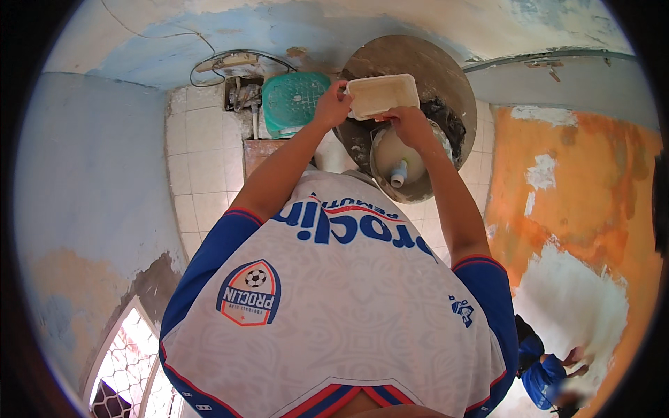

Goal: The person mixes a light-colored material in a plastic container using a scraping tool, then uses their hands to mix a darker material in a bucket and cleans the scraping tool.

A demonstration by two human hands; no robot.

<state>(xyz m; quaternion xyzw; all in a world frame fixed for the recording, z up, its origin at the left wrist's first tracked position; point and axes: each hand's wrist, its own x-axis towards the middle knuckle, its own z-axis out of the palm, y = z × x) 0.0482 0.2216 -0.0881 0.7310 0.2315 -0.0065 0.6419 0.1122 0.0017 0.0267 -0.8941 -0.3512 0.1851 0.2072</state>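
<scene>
A shallow rectangular cream tray [381, 95] with a raised rim is held out in front of me. My left hand [334, 106] is closed on its left end, fingertips at the rim. My right hand [411, 127] grips the near edge toward the right corner, its thumb and fingers bent around the rim. Just below the tray stands a round basin [385, 155] with a pale inside, on a round brown board [390, 52]. A whitish tube-like piece [398, 173] rests in the basin. Crumpled black plastic [449, 124] lies along the basin's right side.
A green plastic stool [289, 97] stands left of the board. Farther left are a recess with pipes [242, 94] and a dark cable [268, 56] by the wall. White tiles [203, 164] cover the floor. At lower right, another person [547, 380] in blue is near the orange wall [557, 181].
</scene>
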